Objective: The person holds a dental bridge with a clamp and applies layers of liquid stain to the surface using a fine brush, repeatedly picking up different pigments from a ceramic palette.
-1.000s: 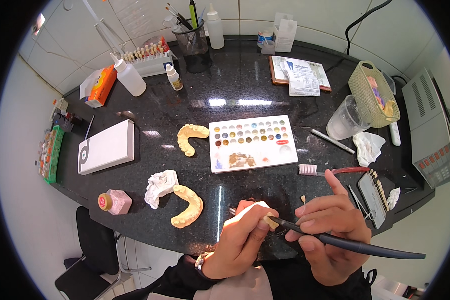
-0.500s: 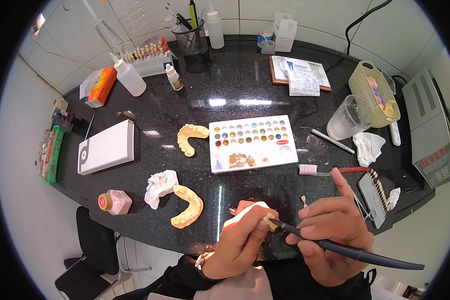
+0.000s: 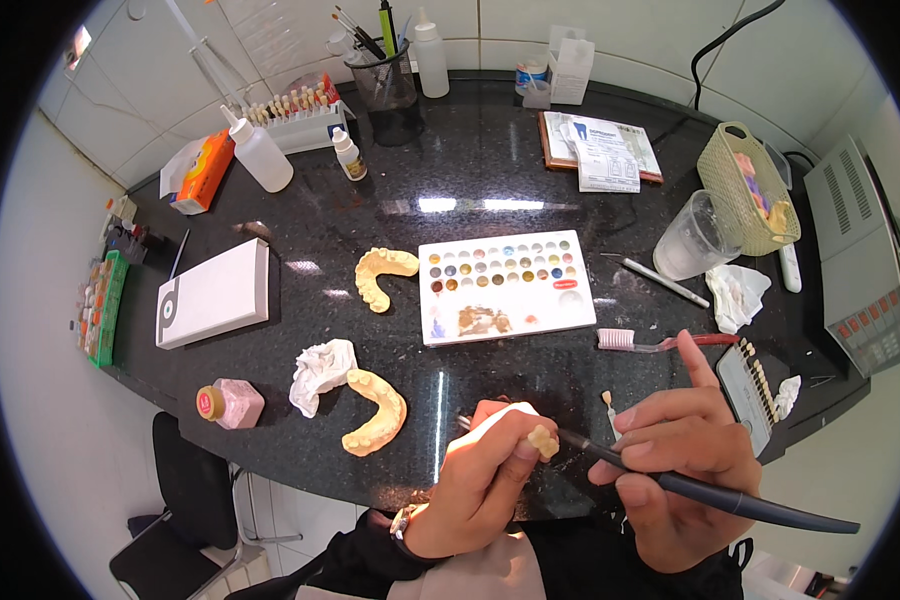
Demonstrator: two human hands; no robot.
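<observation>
My left hand is closed on a small cream dental crown piece and something white, perhaps tissue; a thin metal end sticks out behind the fingers. In my right hand is a long dark brush-like tool, its tip just right of the crown, with a narrow gap. My index finger is raised. Beyond my hands lies a white palette with coloured wells. Left of it are two cream dental arch casts and crumpled tissue. A loose shade tab lies near my right hand.
On the dark counter are a pink jar, white box, pink-bristled brush, shade guide, plastic cup, basket, bottles and pen cup. A grey appliance stands right, a chair lower left.
My right hand has shifted slightly rightward, drawing the tool's tip back from the crown and uncovering more of it. My left hand stays in place.
</observation>
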